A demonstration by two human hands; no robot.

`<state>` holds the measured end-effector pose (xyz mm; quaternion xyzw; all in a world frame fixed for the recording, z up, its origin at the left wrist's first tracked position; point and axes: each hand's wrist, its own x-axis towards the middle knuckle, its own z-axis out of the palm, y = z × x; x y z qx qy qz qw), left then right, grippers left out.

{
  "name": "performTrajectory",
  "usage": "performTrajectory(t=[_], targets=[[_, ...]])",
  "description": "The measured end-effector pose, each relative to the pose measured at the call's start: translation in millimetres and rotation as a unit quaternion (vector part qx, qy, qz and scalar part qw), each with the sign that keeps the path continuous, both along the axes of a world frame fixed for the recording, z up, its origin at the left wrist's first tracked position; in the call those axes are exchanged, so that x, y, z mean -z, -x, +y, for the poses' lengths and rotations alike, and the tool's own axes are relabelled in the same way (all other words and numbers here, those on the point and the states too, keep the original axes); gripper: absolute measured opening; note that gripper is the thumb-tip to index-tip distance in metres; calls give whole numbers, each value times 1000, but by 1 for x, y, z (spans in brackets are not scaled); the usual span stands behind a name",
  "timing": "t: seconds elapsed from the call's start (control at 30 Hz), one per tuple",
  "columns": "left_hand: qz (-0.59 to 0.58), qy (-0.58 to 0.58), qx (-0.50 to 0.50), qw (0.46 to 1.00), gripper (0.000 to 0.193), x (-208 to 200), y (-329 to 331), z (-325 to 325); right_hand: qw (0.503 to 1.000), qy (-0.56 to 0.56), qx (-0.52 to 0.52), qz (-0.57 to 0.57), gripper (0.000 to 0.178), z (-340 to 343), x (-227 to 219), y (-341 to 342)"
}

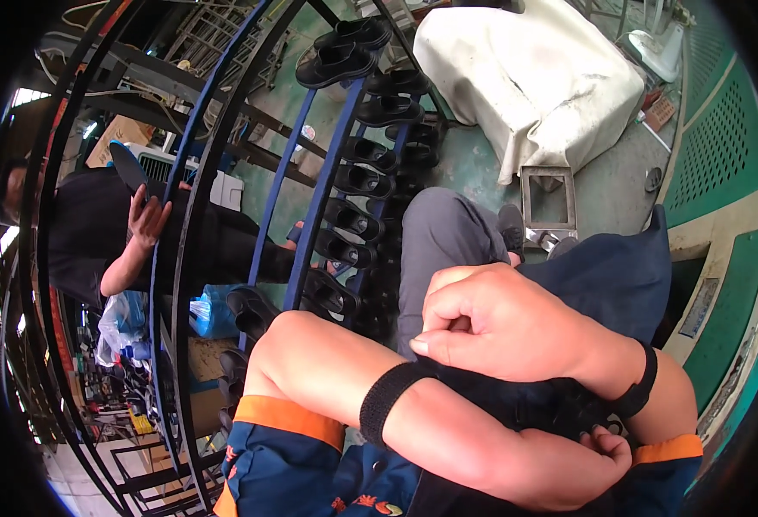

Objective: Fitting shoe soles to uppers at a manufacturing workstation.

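Observation:
My arms are folded across my lap. My right hand is curled into a loose fist and rests on top of my left forearm, holding nothing. My left hand is tucked beneath my right forearm at the lower right; its fingers are curled against dark fabric, and I cannot see anything in it. Each arm wears a black band and has a blue sleeve with an orange cuff. My grey-trousered leg stretches out ahead.
A curved rack of blue and black rails carries several black shoes just in front of me. Behind it on the left, another person's hand holds a flat black sole. A white cloth-covered bulk and a metal frame stand on the green floor.

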<state>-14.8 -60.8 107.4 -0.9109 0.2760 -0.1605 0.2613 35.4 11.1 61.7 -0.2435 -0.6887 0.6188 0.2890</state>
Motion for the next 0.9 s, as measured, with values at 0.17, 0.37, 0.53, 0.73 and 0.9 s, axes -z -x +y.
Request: performTrajectory(t=[0.17, 0.37, 0.53, 0.73, 0.9], targets=[[141, -3, 78, 987, 29, -20, -6, 9, 999, -34, 7, 1, 15, -6, -5, 1], [89, 14, 87, 992, 30, -26, 1, 18, 994, -108, 21, -6, 12, -11, -10, -1], [146, 87, 83, 982, 22, -16, 1, 12, 983, -171, -30, -60, 15, -17, -23, -11], [144, 238, 139, 950, 11, 13, -6, 31, 979, -135, -154, -4, 24, 4, 8, -12], [-100, 434, -37, 894, 13, 31, 0, 116, 993, 70, -78, -51, 27, 1, 61, -14]])
